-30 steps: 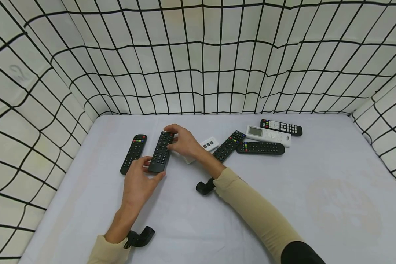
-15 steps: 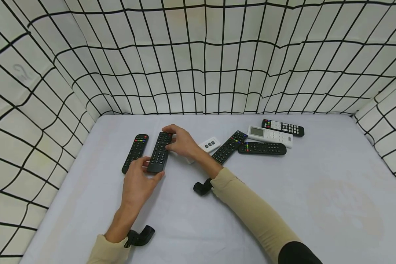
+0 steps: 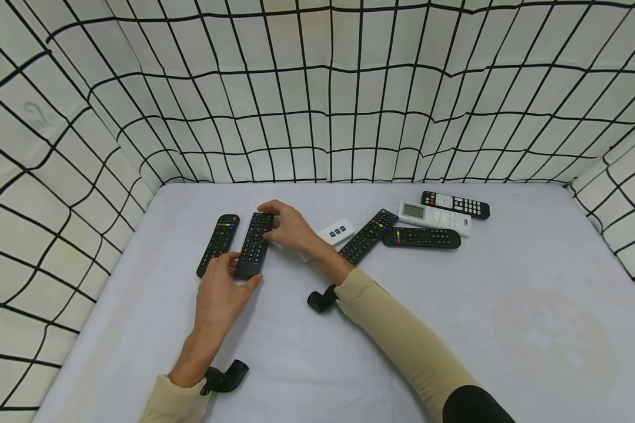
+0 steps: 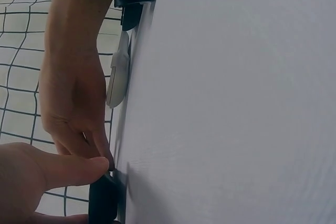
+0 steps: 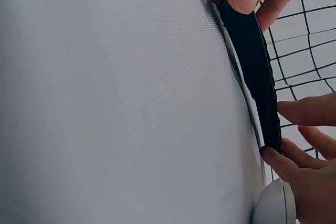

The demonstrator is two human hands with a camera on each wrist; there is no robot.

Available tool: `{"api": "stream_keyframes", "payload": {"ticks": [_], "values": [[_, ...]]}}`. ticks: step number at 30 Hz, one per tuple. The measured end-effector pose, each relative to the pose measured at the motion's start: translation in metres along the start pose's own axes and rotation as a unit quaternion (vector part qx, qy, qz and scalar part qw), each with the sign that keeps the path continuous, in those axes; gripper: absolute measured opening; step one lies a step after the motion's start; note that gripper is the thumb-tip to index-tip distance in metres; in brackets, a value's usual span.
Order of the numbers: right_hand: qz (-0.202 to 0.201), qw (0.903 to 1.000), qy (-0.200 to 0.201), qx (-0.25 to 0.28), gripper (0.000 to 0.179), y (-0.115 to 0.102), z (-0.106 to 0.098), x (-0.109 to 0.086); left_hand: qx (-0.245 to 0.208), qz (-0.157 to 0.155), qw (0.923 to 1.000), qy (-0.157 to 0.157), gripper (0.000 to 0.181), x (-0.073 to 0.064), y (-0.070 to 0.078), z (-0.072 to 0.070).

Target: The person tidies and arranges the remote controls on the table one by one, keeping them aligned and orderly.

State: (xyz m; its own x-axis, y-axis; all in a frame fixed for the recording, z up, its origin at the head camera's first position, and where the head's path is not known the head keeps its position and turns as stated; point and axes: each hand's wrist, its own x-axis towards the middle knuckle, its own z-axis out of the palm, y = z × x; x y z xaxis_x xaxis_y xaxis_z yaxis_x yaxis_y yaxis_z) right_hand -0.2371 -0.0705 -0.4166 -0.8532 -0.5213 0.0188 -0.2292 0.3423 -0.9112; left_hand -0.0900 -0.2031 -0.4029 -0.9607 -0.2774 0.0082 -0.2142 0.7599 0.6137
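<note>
nearest to me, the left sleeve [image 3: 171, 405], beige, with a black mount [image 3: 227, 377] at the wrist, and across from it a black band [image 3: 476, 405] round the right sleeve [image 3: 402, 341]. that sleeve stretches over the white-topped desk [image 3: 471, 282], a second mount [image 3: 321, 299] jutting out at its cuff. now the left hand [image 3: 221, 294]: its grip has the near end of the held remote [image 3: 254, 244], thumb on one side, fingers on the other! and the right hand [image 3: 288, 226] has the far end, that grip pinching too, thumb at the right edge, fingers up by the top. so this black remote sits between both hands, buttons up; whether its underside touches the desk, i can't tell. just beside it, the left remote [image 3: 219, 241], black, red button at its far end. over to the right, the small white remote [image 3: 337, 231] peeks out past the right forearm [image 3: 328, 255], and next to it the slanted remote [image 3: 369, 236], black, aimed up and right. then a tight bunch: the crosswise remote [image 3: 422, 238], black; beyond it the screen remote [image 3: 435, 218], white with a grey display; beyond that the back remote [image 3: 456, 205], black with pale keys. and behind everything, black netting [image 3: 357, 71] over a pale wall [image 3: 319, 91].
</note>
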Motion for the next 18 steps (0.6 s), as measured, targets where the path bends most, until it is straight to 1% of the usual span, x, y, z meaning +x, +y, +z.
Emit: {"api": "stream_keyframes", "payload": {"ticks": [10, 18], "values": [[-0.004, 0.9999, -0.009, -0.011, 0.059, -0.0007, 0.0027, 0.0006, 0.013, -0.009, 0.9998, -0.01, 0.067, -0.0002, -0.002, -0.0014], [0.005, 0.9995, -0.003, -0.031, 0.058, -0.001, 0.0022, -0.0007, 0.021, -0.007, 0.9997, -0.013, 0.066, 0.0002, -0.0006, -0.001]]}}
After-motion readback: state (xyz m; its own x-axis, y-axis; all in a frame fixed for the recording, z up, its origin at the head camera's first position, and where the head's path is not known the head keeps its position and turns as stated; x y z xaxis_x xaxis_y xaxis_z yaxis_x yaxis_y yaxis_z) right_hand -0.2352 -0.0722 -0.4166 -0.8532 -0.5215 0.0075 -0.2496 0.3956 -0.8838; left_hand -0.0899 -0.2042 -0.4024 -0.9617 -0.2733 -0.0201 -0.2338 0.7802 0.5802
